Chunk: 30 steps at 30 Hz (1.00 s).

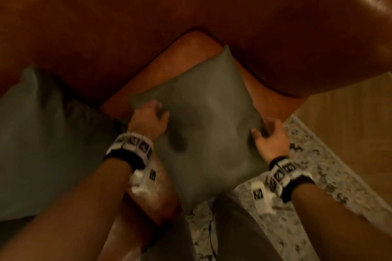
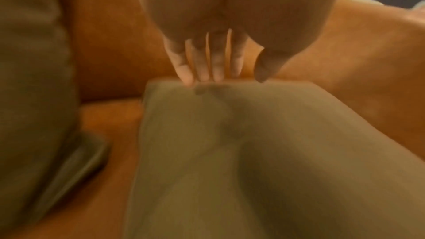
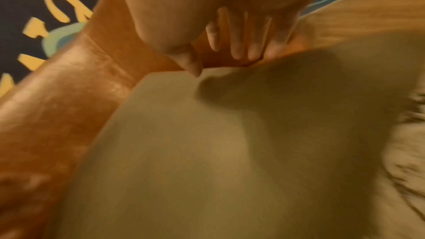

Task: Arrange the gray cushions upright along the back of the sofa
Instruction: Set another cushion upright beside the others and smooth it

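A gray cushion (image 1: 203, 125) lies tilted on the seat corner of a brown leather sofa (image 1: 148, 17), one corner pointing at the backrest. It hangs over the seat's front edge. My left hand (image 1: 150, 115) holds its left edge, fingers (image 2: 216, 61) over the rim and the thumb beside them. On the opposite edge my right hand (image 1: 269, 135) pinches the fabric, thumb (image 3: 193, 66) on top and fingers behind. The cushion (image 2: 253, 152) fills the lower part of both wrist views (image 3: 207, 152). A second gray cushion (image 1: 36, 133) leans against the backrest at the left (image 2: 30, 79).
The sofa's backrest and armrest meet in a corner behind the seat (image 1: 180, 57). A speckled rug (image 1: 318, 165) lies in front of the sofa, with wooden floor (image 1: 350, 108) beyond it at the right. My legs (image 1: 233, 229) stand at the seat's front edge.
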{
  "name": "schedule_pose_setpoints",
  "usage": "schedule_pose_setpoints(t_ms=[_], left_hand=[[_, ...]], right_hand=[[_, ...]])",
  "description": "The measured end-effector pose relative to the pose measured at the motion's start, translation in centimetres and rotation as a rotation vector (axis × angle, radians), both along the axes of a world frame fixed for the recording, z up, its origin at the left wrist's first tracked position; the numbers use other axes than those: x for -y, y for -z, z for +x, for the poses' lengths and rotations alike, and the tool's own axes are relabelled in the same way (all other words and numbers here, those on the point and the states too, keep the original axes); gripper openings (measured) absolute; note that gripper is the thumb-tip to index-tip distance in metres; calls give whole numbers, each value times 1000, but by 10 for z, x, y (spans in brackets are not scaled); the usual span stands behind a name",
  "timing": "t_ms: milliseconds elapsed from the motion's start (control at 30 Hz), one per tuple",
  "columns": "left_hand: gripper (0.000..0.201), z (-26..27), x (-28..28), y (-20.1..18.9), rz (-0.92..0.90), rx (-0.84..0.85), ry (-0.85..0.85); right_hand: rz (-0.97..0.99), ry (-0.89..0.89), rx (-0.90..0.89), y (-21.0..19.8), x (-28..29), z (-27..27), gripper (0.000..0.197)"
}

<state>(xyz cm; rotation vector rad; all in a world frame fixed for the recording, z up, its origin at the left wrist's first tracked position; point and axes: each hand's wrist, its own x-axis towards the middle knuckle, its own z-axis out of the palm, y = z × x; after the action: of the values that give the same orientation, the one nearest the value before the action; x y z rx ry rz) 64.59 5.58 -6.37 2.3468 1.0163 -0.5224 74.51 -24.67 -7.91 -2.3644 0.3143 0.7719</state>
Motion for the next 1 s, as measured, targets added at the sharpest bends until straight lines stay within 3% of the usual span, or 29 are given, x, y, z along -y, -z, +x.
schedule_pose_setpoints(t_ms=[100,200,300,400,533,600,667,767,800,900,967,1000], left_hand=[[75,38,-31,5,-34,-55,58],[97,51,-45,19,-199,-222,52],[92,42,-38,27,-207,-309,41],[90,15,-32,24,-243,-370,-109],[88,-54,-24,34,-515,-389,-447],[69,-82,-8,32,-613,-307,-525],[52,-103,15,30,-676,-365,-571],[75,-122,37,28,-735,-484,-628],[77,-124,36,30,-718,-428,-647],[61,-111,20,26,-487,-112,-680],[74,-94,7,21,-452,-63,-721],[86,-87,0,22,-529,-47,-791]], right_hand=[[-168,-8,-132,9,37,-38,69],[-122,-30,-217,18,46,-51,84],[-10,11,-171,20,32,-31,86],[14,-72,-67,10,6,5,74],[42,-360,47,-5,-40,54,58],[26,-572,89,-11,-61,70,56],[53,-669,133,-17,-75,80,56],[96,-516,223,-21,-82,87,60],[80,-413,206,-19,-77,87,63],[-30,-195,-67,-3,-57,82,82],[40,-64,-257,5,-52,77,88],[96,-18,-296,7,-54,76,82]])
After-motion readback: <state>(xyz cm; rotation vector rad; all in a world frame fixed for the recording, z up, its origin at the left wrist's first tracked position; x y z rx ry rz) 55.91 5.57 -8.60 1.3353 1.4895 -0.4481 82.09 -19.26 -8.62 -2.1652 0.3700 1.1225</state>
